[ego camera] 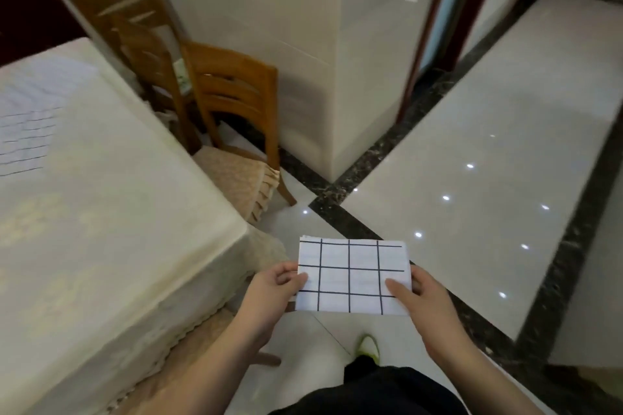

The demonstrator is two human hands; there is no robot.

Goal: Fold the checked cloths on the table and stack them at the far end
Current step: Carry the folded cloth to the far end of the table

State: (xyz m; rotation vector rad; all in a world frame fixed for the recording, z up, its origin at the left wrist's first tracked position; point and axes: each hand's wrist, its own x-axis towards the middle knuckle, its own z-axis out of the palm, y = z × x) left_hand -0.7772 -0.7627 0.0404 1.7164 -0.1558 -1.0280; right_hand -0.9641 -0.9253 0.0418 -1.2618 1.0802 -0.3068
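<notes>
Folded checked cloth (352, 274) held above tiled floor (472, 178) | table (118, 212) left | chairs (232, 101)

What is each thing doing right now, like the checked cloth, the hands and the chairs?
Folded checked cloth: folded, held above the floor.
Left hand: pinches its left edge.
Right hand: pinches its right edge.
Checked cloths on table: lying on the table, blurred.
Wooden chairs: upright beside the table.

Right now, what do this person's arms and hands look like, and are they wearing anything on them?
Both are bare: the left hand and right hand wear no gloves, rings or watch that I can see, and the forearms show no sleeves. Below them are dark black clothing and the toe of a white shoe with a green edge.
</notes>
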